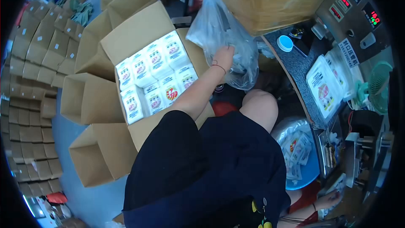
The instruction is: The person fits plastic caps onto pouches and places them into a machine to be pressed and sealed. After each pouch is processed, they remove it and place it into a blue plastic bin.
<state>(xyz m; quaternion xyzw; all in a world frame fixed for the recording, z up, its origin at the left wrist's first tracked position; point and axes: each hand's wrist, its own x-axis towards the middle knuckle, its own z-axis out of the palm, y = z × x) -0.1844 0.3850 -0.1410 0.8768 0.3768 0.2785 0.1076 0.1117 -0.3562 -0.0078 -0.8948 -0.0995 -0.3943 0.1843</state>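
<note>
My left hand [223,58], a dark band at its wrist, is closed on a clear plastic bag [242,69] beyond my knees. Pale contents show dimly through the film. Beside that forearm stands an open carton [135,44] with rows of white printed packs [156,59] inside. At the lower right, my right hand [331,199] is by the sealing machine [358,160], its fingers closed around a white packet [338,183]. The machine's edge partly hides that packet. A blue tub [310,173], lined with plastic, holds several small printed packets [297,150] near my right side.
Open empty cartons [103,152] line the floor on the left, with stacked boxes [36,55] farther off. A large taped box [270,0] stands ahead. The bench [291,59] at right carries flat printed bags [325,86], a blue-lidded jar [285,43] and a green fan [379,86].
</note>
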